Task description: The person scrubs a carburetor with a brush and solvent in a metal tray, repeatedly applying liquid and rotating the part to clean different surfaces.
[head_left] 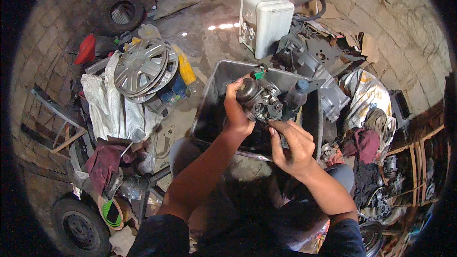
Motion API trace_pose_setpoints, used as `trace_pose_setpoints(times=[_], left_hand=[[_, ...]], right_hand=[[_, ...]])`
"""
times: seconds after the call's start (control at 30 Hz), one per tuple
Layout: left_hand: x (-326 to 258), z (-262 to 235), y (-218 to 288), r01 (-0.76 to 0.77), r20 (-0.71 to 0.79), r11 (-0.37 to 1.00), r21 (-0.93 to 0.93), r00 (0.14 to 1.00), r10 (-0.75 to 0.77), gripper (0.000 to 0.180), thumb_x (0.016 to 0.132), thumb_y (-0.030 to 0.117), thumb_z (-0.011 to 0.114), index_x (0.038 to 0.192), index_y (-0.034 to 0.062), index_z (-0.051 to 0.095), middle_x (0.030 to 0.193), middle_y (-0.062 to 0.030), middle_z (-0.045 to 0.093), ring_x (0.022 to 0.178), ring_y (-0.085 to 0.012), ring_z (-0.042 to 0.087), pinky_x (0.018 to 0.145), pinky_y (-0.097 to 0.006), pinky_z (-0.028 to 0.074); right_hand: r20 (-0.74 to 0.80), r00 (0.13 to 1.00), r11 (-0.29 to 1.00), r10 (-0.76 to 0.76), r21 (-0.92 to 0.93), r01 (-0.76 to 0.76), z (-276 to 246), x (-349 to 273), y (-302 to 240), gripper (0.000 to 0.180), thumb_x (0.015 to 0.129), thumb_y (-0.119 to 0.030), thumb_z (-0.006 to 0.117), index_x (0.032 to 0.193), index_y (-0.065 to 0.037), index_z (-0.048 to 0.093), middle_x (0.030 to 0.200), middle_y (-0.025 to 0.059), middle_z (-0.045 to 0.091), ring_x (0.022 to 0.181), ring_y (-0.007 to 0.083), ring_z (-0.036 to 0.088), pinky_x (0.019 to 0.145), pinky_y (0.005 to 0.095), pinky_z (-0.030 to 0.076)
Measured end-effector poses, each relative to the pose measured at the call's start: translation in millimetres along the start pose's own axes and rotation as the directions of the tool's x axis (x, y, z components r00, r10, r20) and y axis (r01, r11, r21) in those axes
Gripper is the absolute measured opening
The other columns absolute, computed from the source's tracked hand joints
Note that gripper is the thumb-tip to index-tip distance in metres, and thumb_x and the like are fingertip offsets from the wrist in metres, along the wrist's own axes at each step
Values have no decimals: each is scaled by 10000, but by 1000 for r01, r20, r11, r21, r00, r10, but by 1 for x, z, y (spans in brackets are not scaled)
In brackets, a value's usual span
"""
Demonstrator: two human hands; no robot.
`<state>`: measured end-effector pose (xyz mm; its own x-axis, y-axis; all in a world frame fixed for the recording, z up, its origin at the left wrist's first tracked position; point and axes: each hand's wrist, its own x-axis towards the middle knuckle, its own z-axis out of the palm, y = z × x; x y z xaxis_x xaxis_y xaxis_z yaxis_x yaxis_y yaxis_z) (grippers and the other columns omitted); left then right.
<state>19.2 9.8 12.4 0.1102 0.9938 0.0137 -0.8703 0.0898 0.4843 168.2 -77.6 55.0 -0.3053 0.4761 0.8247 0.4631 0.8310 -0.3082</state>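
My left hand [235,112] grips a dark, greasy metal car part [262,100], a pump-like unit with a pulley face and a black cylindrical reservoir with a blue-grey cap [297,95]. A small green tag sits on top of it. My right hand [290,145] touches the part's underside from the right, fingers curled at its lower edge. Both hands hold it over a dark metal tub [216,95] in front of my knees.
Silver hubcaps [143,69] lie stacked on white sacks at left. A white plastic tank with a blue cap [264,19] stands behind the tub. Engine parts [314,62], rags, a tyre [121,14] and a small wheel [78,226] crowd the concrete floor.
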Motion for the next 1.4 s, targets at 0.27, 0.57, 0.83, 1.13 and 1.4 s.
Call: trace_pose_setpoints(times=[0.27,0.57,0.83,1.13,1.4], left_hand=[[-4,3,-4,-87,-4,994,66,996,87,644,918,488,492,1299,-14,625,1147,-163,709,1013,-287,684,934,-426,534],[-11,13,-3,-242,26,955,169,970,241,641,910,484,462,1303,3,618,1160,-142,688,1033,-272,666,946,-413,519],[-3,-3,-13,-278,4,944,177,959,282,563,941,342,418,1320,-35,594,1157,-131,666,1036,-245,670,922,-371,543],[2,-7,-23,-335,-94,868,366,915,393,469,960,188,411,1276,-82,628,1118,-132,674,991,-198,644,913,-332,515],[2,2,-28,-358,-226,794,491,828,513,445,952,133,434,1253,-121,640,1163,-153,682,1049,-213,630,1000,-325,466]], right_hand=[[-25,1000,999,7,-43,-8,5,1,1,279,804,144,709,1075,105,653,921,207,711,707,297,688,625,372,553],[88,996,976,-16,-217,35,4,-6,5,361,749,80,721,1106,76,668,813,144,661,649,279,636,593,388,538],[-2,919,915,393,97,-391,15,-2,0,124,891,35,658,1003,31,710,729,147,671,597,245,658,561,342,512],[30,961,958,276,-95,-272,14,-11,13,151,831,44,698,970,9,650,789,177,664,725,335,661,646,428,526],[-1,992,959,130,-254,-125,7,-7,11,243,799,83,724,1032,51,664,847,176,669,710,335,647,642,399,523]])
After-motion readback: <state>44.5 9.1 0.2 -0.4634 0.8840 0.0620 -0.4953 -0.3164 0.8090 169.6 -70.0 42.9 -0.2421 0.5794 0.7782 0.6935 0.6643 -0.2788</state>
